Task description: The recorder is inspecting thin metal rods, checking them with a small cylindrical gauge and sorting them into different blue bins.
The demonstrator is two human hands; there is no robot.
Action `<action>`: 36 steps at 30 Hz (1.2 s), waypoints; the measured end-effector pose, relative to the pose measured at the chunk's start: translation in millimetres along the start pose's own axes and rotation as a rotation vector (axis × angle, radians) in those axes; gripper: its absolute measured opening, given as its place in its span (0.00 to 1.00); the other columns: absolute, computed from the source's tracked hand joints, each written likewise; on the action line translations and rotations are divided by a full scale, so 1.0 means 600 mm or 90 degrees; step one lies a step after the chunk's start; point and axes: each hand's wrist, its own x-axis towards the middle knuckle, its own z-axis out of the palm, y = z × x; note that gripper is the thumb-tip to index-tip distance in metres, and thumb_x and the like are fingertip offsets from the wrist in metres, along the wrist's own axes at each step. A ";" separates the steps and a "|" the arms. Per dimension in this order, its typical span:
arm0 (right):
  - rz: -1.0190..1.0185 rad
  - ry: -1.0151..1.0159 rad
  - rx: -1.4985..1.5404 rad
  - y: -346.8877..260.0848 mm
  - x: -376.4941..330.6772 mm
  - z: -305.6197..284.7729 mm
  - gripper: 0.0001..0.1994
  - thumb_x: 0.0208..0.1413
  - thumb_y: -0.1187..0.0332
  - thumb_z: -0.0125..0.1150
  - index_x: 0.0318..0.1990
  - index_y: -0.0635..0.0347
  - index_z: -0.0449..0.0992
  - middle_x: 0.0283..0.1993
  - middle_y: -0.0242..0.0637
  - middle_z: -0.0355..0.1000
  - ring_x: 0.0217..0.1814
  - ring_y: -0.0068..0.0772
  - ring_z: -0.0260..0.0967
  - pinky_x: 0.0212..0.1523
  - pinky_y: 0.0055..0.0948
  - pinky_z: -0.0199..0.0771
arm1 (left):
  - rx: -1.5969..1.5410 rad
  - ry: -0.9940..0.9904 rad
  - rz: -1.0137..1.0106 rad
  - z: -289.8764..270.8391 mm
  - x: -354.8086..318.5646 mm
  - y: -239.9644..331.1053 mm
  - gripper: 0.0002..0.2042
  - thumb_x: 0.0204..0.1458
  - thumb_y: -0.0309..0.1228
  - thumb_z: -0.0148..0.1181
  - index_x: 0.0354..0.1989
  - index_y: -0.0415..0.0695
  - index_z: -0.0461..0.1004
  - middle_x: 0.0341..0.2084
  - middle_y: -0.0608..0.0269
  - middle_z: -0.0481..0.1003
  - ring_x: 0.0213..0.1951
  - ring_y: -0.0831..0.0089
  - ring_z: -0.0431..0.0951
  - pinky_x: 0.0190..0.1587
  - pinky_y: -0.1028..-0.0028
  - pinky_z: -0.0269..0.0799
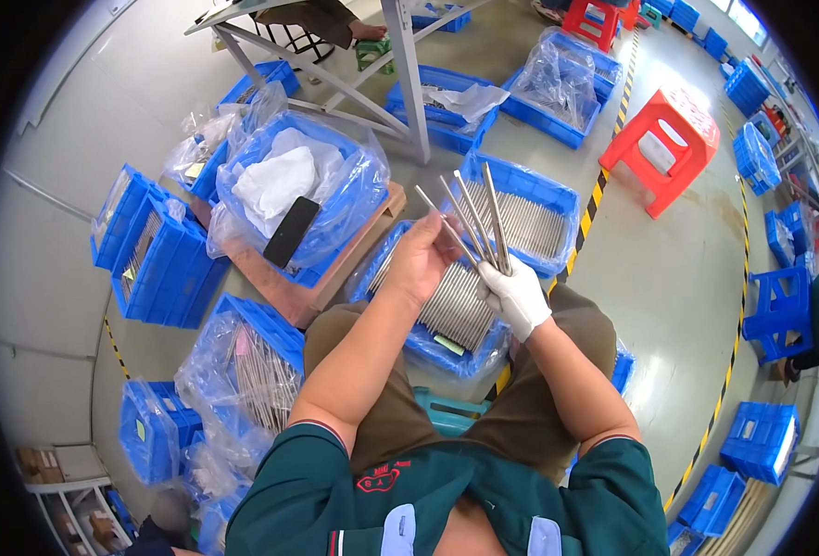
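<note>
In front of me, several slim metal rods stick up and fan out from my right hand, which wears a white glove and is closed around their lower ends. My bare left hand is beside them, its fingers closed on one rod that leans to the left; its lower end meets the others at the glove. Below both hands, a blue crate lined with clear plastic holds rows of similar rods. Just beyond it, a second blue crate holds more rods lying side by side.
To the left, a plastic-lined blue crate with a black phone sits on a wooden pallet. Nearer is a crate of thin rods. A red stool stands right, past a striped floor line. A metal table leg rises ahead.
</note>
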 end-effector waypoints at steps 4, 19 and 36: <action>-0.004 0.001 0.018 -0.016 -0.005 0.007 0.07 0.55 0.68 0.55 0.36 0.61 0.69 0.20 0.29 0.64 0.18 0.17 0.57 0.18 0.18 0.56 | 0.042 -0.019 -0.003 0.007 -0.008 -0.012 0.13 0.56 0.42 0.51 0.38 0.44 0.71 0.32 0.64 0.75 0.35 0.74 0.74 0.39 0.72 0.70; -0.078 0.025 0.148 -0.011 0.011 0.012 0.08 0.56 0.64 0.55 0.33 0.58 0.68 0.17 0.29 0.62 0.11 0.17 0.52 0.10 0.18 0.47 | 0.195 0.012 0.035 0.056 -0.027 -0.051 0.12 0.58 0.39 0.47 0.41 0.44 0.72 0.33 0.70 0.73 0.36 0.80 0.70 0.37 0.77 0.64; -0.155 0.147 0.171 -0.060 0.060 -0.046 0.11 0.51 0.61 0.62 0.25 0.52 0.67 0.14 0.20 0.54 0.10 0.15 0.47 0.11 0.21 0.42 | 0.166 -0.200 -0.263 0.044 -0.057 -0.046 0.14 0.59 0.39 0.47 0.33 0.38 0.69 0.20 0.64 0.69 0.25 0.76 0.68 0.30 0.79 0.63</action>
